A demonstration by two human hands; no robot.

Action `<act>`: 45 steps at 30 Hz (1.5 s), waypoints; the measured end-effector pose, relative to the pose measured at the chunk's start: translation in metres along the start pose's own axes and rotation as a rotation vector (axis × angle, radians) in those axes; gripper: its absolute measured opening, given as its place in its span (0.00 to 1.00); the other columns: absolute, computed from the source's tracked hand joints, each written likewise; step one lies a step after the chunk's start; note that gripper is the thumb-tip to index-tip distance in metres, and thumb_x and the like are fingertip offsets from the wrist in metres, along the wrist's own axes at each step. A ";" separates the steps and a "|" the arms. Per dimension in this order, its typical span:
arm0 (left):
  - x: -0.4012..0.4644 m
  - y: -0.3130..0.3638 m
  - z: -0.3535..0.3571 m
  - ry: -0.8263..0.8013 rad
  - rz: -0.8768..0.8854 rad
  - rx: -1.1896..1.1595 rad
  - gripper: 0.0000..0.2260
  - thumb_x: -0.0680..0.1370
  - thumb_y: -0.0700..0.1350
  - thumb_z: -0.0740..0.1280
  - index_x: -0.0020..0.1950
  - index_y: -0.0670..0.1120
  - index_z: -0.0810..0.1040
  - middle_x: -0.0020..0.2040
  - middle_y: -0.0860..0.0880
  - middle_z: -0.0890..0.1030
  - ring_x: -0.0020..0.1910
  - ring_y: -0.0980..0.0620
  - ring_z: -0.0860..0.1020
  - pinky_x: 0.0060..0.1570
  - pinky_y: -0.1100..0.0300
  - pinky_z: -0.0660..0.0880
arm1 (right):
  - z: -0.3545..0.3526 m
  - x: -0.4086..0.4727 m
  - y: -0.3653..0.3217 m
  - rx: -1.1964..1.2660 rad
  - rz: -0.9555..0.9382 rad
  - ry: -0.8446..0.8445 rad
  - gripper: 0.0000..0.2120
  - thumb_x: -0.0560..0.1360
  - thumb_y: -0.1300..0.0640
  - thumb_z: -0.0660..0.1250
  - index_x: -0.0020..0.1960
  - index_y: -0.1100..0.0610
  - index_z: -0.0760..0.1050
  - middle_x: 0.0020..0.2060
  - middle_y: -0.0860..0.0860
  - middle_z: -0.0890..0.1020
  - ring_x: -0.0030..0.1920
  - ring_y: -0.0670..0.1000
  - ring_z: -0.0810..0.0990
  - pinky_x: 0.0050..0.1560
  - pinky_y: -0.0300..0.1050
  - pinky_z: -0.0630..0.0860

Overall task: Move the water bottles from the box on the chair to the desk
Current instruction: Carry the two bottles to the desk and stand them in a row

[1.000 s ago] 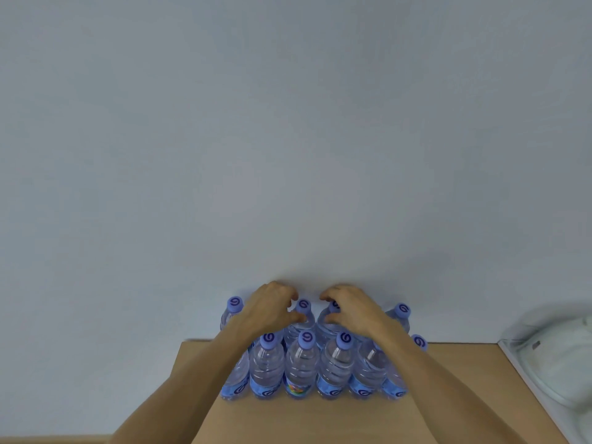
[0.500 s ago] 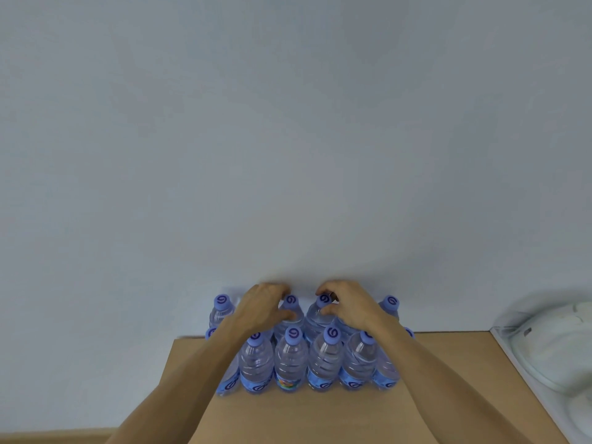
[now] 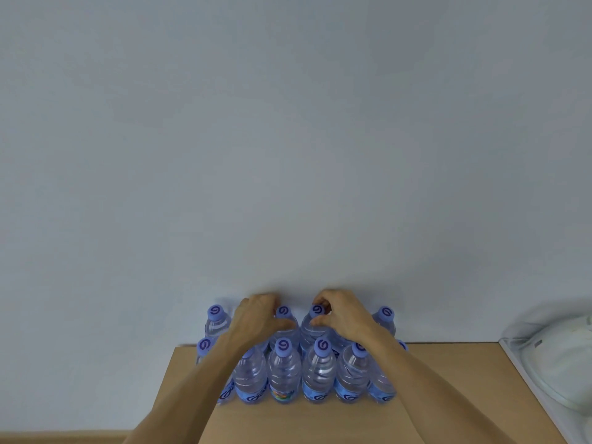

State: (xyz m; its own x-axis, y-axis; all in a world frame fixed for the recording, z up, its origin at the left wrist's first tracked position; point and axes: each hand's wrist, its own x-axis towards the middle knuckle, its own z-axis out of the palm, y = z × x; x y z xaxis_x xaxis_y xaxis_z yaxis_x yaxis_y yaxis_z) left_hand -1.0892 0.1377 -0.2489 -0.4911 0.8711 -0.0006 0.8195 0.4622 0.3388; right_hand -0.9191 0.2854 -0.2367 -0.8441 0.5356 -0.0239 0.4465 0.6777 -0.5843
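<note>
Several clear water bottles with blue caps and blue labels stand in two rows on the wooden desk (image 3: 448, 398), close to the wall. The front row (image 3: 284, 373) stands free. My left hand (image 3: 256, 322) reaches over the front row and curls round a back-row bottle (image 3: 283, 313). My right hand (image 3: 344, 318) curls round the back-row bottle beside it (image 3: 315, 328), fingers over its cap, thumb on its shoulder. Both bottles stand upright on the desk. The box and the chair are out of view.
A plain pale wall (image 3: 288, 155) rises directly behind the bottles. A white rounded object on a white surface (image 3: 557, 360) adjoins the desk's right edge. The desk's left edge (image 3: 166, 379) lies just left of the bottles. Bare wood lies in front of the rows.
Both hands stay curled round the same two back-row bottles. The whole scene has shifted slightly left and up in the view as my head moved.
</note>
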 end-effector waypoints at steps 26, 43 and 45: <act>0.002 0.005 -0.005 -0.062 0.120 -0.170 0.21 0.71 0.54 0.73 0.62 0.49 0.75 0.56 0.54 0.79 0.55 0.53 0.76 0.53 0.59 0.74 | -0.011 -0.003 0.011 0.013 -0.067 -0.082 0.22 0.69 0.48 0.77 0.59 0.54 0.77 0.53 0.48 0.81 0.52 0.47 0.78 0.55 0.44 0.77; 0.037 0.120 0.024 -0.130 0.268 0.049 0.19 0.71 0.60 0.69 0.54 0.48 0.75 0.52 0.51 0.80 0.49 0.48 0.78 0.44 0.56 0.72 | -0.068 -0.054 0.103 -0.033 0.063 -0.016 0.21 0.73 0.56 0.74 0.65 0.55 0.76 0.59 0.49 0.78 0.57 0.47 0.76 0.57 0.37 0.72; 0.040 0.127 0.028 -0.110 0.242 0.060 0.17 0.71 0.58 0.69 0.50 0.46 0.75 0.48 0.49 0.80 0.45 0.46 0.78 0.41 0.55 0.71 | -0.065 -0.054 0.105 -0.012 0.076 0.020 0.18 0.72 0.58 0.74 0.60 0.56 0.78 0.54 0.49 0.80 0.52 0.47 0.78 0.52 0.35 0.74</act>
State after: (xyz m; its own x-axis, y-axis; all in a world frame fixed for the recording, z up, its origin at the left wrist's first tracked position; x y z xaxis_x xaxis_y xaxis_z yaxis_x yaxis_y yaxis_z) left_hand -0.9962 0.2355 -0.2318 -0.2468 0.9686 -0.0294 0.9266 0.2448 0.2856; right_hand -0.8072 0.3601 -0.2445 -0.8017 0.5955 -0.0511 0.5123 0.6406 -0.5720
